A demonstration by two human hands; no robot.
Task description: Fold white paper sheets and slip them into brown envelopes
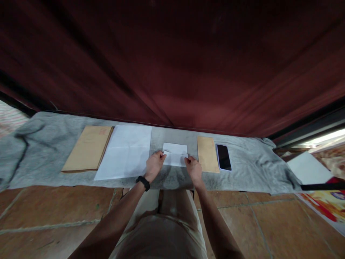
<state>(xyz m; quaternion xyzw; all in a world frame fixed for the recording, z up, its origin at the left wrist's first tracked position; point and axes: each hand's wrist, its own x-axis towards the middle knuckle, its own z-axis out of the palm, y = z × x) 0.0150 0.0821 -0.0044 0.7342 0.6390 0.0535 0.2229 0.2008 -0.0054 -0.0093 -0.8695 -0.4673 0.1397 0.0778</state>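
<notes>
A small folded white paper (175, 153) lies on a grey cloth (40, 151) spread on the floor. My left hand (154, 165) pinches its left edge and my right hand (193, 167) pinches its right edge; both have fingers closed on the paper. A black watch sits on my left wrist. A larger creased white sheet (125, 151) lies just left of my left hand. A small brown envelope (207, 154) lies just right of my right hand.
A stack of brown envelopes (88, 148) rests at the cloth's left. A dark phone (224, 157) lies right of the small envelope. A dark red curtain (172, 61) hangs behind. Tiled floor (54, 212) is in front; papers (309, 167) lie at the right.
</notes>
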